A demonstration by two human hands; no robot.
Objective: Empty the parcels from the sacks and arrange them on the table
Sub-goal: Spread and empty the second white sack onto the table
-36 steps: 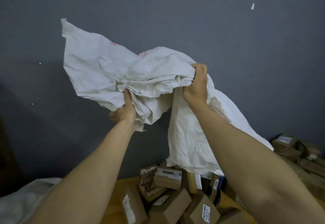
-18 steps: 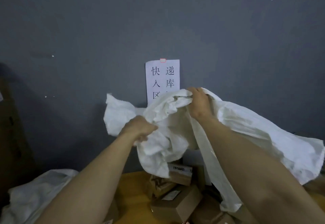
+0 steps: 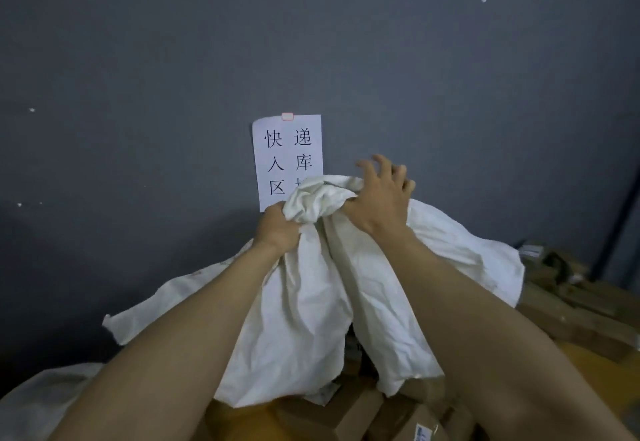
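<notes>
Head view, left hand: the left hand point(image 3: 277, 229) is raised in front of the wall, its fingers curled tight round a bunched fold of the sack.
Head view, right hand: the right hand point(image 3: 379, 203) lies just beside the left one, its palm and thumb side against the top of the same bunch. Its fingers point(image 3: 379, 163) are splayed and lifted off the cloth, gripping nothing.
Head view, sack: the white sack point(image 3: 304, 319) is crumpled and held up off the table. It is gathered into a knot between the two hands and hangs slack below them, spreading to the left and to the right behind both forearms.
Head view, parcels: brown cardboard parcels point(image 3: 349, 416) lie on the table directly under the hanging cloth, partly covered by its lower edge. One carries a white label; the print is too blurred to read.
Head view, stacked cartons: more stacked cartons point(image 3: 568, 305) lie at the right edge, near the wall, behind the sack's right flap.
Head view, table: the table point(image 3: 585, 368) shows as a yellow-orange surface between the two groups of boxes.
Head view, second sack: a second white sack point(image 3: 38, 406) lies at the lower left, beside the left forearm.
Head view, background: a white paper sheet point(image 3: 277, 150) with printed characters is fixed to the grey wall point(image 3: 173, 60). Its lower right corner is hidden by the bunched cloth.
</notes>
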